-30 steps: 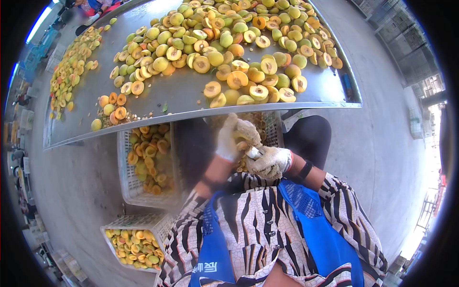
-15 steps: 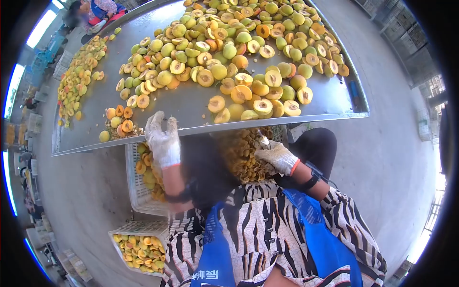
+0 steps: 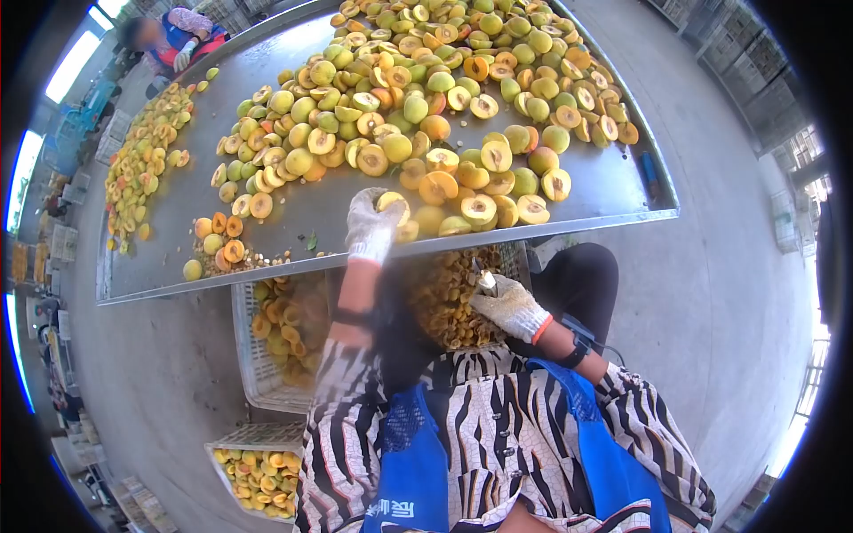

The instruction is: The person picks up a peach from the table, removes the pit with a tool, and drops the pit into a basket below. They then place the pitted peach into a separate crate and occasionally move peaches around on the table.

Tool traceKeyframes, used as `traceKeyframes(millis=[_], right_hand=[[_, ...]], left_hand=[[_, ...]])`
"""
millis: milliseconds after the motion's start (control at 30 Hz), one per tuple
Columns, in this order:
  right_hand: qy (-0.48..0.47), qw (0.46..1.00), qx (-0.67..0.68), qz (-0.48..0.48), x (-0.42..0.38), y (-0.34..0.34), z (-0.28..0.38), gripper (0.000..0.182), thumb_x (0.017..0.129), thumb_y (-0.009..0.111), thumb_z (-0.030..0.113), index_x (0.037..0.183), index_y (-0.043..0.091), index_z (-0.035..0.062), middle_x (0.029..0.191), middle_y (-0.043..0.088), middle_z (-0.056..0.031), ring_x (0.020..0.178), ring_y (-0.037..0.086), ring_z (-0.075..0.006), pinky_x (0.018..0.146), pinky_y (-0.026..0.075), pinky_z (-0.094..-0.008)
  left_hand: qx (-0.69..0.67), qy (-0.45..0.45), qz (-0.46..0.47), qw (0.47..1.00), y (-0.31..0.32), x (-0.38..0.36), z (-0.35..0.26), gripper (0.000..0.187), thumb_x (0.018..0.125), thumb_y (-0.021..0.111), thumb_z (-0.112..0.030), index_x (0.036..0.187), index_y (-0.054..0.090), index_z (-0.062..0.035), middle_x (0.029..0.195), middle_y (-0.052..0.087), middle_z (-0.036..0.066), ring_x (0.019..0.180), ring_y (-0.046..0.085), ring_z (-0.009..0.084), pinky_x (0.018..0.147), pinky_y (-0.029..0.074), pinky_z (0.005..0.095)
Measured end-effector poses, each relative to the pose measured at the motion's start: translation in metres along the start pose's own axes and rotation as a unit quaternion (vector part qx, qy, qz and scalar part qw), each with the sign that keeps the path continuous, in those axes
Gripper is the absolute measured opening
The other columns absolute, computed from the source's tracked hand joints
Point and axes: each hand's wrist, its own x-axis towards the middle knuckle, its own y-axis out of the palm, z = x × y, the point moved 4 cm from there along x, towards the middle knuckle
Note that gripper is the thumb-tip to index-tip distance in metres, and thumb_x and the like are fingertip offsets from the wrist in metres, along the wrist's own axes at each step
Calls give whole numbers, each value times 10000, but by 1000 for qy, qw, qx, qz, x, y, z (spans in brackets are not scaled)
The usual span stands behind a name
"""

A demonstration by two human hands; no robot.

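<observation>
My left hand, in a white knit glove, reaches over the near edge of a metal-topped table. Its fingers are closed around a yellow stone fruit half beside the main heap. Below the table edge, my gloved right hand grips a small tool with a white handle; a thin dark tip points up from it, perhaps a small knife. Under that hand, between my knees, lies a crate filled with brownish-yellow fruit pieces. Halved and whole green-yellow fruits are heaped on the table.
A second fruit pile lies along the table's left side. Near the front edge is a small group with loose pits. White crates of fruit stand at lower left. A co-worker is at the far left corner.
My left hand has moved right along the table edge, from open beside the small group to closed on a fruit half. The right hand keeps its place with the tool.
</observation>
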Motion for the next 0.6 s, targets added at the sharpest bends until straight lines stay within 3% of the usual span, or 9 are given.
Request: traceKeyframes(millis=[100, 133, 233, 267, 300, 367, 400, 533, 600], right_hand=[[2, 997, -80, -20, 2, 7, 16, 180, 894, 673, 201, 977, 608, 56, 795, 627, -4, 721, 567, -88, 656, 489, -295], [44, 994, -92, -36, 0, 10, 21, 211, 885, 680, 227, 983, 609, 54, 800, 654, -62, 735, 620, -176, 682, 504, -349], [-79, 971, -207, -84, -3, 25, 38, 256, 873, 683, 264, 993, 602, 52, 834, 672, -149, 781, 661, -324, 711, 511, -411], [-41, 970, -234, -56, -5, 27, 45, 296, 871, 672, 296, 1010, 588, 49, 890, 665, -218, 871, 650, -417, 744, 518, -457], [-37, 967, -248, -50, -4, 31, 47, 297, 874, 666, 297, 1015, 583, 49, 892, 667, -218, 881, 650, -418, 747, 520, -463], [-28, 960, -276, -37, -4, 36, 47, 300, 879, 654, 299, 1026, 574, 50, 897, 671, -220, 899, 650, -421, 753, 523, -475], [-7, 955, -295, -30, -3, 37, 44, 305, 885, 645, 298, 1042, 567, 49, 916, 670, -230, 916, 648, -422, 763, 524, -485], [36, 946, -320, -25, -11, 41, 49, 254, 907, 540, 240, 1065, 611, 55, 1016, 677, -229, 967, 646, -413, 834, 508, -474], [41, 947, -319, -24, -13, 42, 50, 253, 908, 542, 241, 1064, 609, 52, 1021, 677, -232, 974, 644, -414, 835, 508, -474]], left_hand=[[-384, -84, -44, 919, -1, -51, -8, 208, 885, 631, -117, 1064, 581, -23, 1047, 632, 145, 881, 654, 235, 715, 559, 318], [-446, -88, -39, 890, 6, -60, 5, 179, 895, 598, -90, 1059, 548, -37, 1026, 627, 146, 845, 645, 255, 716, 562, 362], [-491, -45, 37, 869, 29, -77, 45, 270, 933, 532, -147, 1165, 540, -9, 1069, 619, 158, 918, 632, 302, 778, 557, 434], [-521, -69, 64, 848, 34, -85, 46, 278, 937, 525, -161, 1168, 547, -7, 1074, 621, 156, 941, 627, 307, 804, 549, 440], [-548, -95, 90, 826, 39, -92, 46, 287, 942, 518, -175, 1170, 554, -5, 1079, 624, 155, 965, 622, 313, 829, 541, 445], [-709, -207, 92, 667, 29, -118, -24, 186, 902, 603, -141, 1028, 620, -5, 1013, 656, 153, 918, 643, 285, 857, 523, 390], [-716, -211, 85, 661, 28, -121, -28, 240, 944, 542, -188, 1093, 603, -9, 1006, 663, 147, 926, 653, 270, 885, 513, 392], [-603, -96, 65, 789, 30, -117, -6, 237, 948, 526, -186, 1086, 627, -23, 1013, 662, 150, 971, 648, 272, 902, 501, 401], [-599, -74, 43, 796, 34, -120, -7, 239, 948, 529, -186, 1067, 634, -8, 1016, 664, 149, 963, 651, 261, 892, 506, 388]])
